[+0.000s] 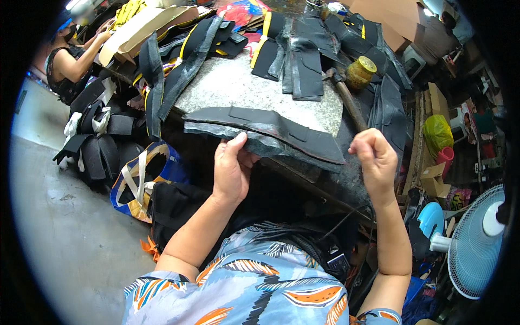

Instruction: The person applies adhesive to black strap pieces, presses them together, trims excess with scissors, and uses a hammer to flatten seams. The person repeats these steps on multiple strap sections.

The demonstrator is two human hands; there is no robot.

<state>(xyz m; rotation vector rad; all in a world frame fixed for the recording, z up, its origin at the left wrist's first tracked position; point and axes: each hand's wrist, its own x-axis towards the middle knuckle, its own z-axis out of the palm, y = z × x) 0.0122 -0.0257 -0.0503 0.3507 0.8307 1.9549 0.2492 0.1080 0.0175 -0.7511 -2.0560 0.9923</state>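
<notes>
My left hand (232, 167) grips the lower edge of a long black panel (254, 120), thumb on top and fingers underneath. It looks like leather or a similar sheet, with a flap-like strip along it and a shiny, greyish turned edge. The panel is held tilted over the near edge of a pale stone slab (216, 81). Just off the panel's right end, my right hand (375, 160) is raised with its fingers curled together; whatever they may hold is hidden. Beyond it, a hammer (349, 100) lies with its handle toward me, beside a yellowish jar (361, 72).
Similar black pieces (306, 67) lie around the slab, some with yellow strips. At left are a pile of black parts (103, 146) and a blue-rimmed bag (142, 179). A fan (476, 238) stands at right. Another person (70, 65) works at far left.
</notes>
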